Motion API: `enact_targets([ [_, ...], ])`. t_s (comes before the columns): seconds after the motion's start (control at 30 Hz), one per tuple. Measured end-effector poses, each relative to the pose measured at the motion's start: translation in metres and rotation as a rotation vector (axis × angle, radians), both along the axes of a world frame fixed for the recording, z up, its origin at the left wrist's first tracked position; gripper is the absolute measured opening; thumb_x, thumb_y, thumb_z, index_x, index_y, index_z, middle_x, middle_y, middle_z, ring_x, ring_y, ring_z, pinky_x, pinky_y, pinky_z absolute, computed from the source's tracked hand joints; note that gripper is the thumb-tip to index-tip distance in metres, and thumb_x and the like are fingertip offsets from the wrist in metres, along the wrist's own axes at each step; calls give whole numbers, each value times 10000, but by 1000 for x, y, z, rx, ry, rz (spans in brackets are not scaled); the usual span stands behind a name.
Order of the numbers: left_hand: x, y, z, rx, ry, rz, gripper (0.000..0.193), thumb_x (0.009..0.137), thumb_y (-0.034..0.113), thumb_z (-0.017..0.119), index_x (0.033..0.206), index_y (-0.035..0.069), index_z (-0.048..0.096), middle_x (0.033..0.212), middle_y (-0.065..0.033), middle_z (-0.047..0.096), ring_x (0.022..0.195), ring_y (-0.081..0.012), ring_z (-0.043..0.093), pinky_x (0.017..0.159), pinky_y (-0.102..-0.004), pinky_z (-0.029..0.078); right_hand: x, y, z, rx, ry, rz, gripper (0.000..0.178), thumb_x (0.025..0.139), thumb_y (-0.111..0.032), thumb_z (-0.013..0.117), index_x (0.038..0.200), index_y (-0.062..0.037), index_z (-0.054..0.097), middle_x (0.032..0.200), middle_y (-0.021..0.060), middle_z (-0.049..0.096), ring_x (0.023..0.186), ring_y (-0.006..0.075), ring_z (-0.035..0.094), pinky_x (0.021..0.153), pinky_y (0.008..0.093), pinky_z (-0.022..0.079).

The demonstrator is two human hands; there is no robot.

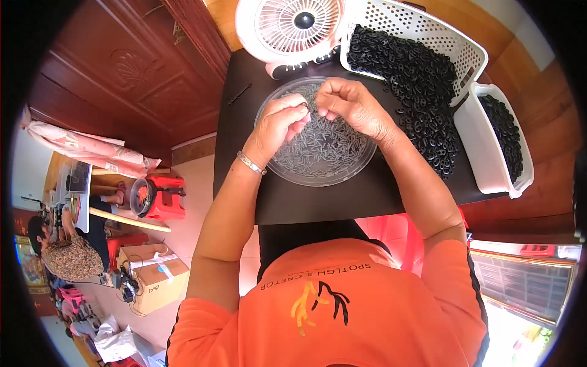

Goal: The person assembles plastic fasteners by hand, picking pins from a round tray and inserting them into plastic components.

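Both of my hands are raised over a round clear tub [318, 181] full of small grey pin-like pieces [324, 150]. My left hand [281, 125], with a bracelet at its wrist, pinches a small dark piece [305, 106] between thumb and forefinger. Close beside it, my right hand [353, 109] has its fingertips pressed together; what they hold, if anything, is too small to make out. A narrow gap separates the two hands. To the right of the tub, many small black looped pieces [428, 131] are heaped on the dark tabletop [293, 211].
A white perforated basket [474, 52] lies tipped, spilling black pieces. Right of it stands a white bin [480, 150] holding more. Behind the tub is a pink-and-white fan [251, 30]. A thin dark stick [239, 94] lies left. Another person [73, 257] sits far left near a cardboard box [162, 287].
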State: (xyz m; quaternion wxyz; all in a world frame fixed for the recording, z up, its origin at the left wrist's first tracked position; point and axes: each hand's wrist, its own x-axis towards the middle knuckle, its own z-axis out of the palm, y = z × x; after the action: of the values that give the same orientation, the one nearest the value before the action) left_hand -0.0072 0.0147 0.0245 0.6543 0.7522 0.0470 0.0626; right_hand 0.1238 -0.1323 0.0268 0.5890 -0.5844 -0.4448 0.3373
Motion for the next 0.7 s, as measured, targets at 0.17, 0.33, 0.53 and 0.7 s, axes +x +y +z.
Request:
enact_targets([
  [0.17,-1,-6,1,-30,-59,100,246,883,236,474,739,46,533,623,12,462,522,-61,411,460,-196,316,3,1,0,17,7,-32,129,889,-152,580,858,-28,563,767,9,587,690,65,505,670,214,436],
  [0.33,-1,-4,-2,-61,-56,71,206,880,203,507,748,50,549,639,20,485,538,-40,423,459,-183,323,0,3,-3,51,11,-3,107,892,-124,570,900,-18,561,783,14,583,707,72,505,676,221,435],
  [0.53,-1,-7,-2,-51,-42,79,210,884,200,504,740,52,542,634,22,474,536,-44,409,465,-188,324,0,3,-3,66,-49,28,78,901,-75,544,913,1,554,783,14,570,714,78,501,682,227,435],
  [0.7,0,-5,-4,-63,-38,74,208,882,197,505,738,50,540,632,18,472,536,-49,411,467,-193,329,0,3,-3,62,-70,5,79,900,-84,553,907,-6,553,775,8,563,719,72,498,685,220,431],
])
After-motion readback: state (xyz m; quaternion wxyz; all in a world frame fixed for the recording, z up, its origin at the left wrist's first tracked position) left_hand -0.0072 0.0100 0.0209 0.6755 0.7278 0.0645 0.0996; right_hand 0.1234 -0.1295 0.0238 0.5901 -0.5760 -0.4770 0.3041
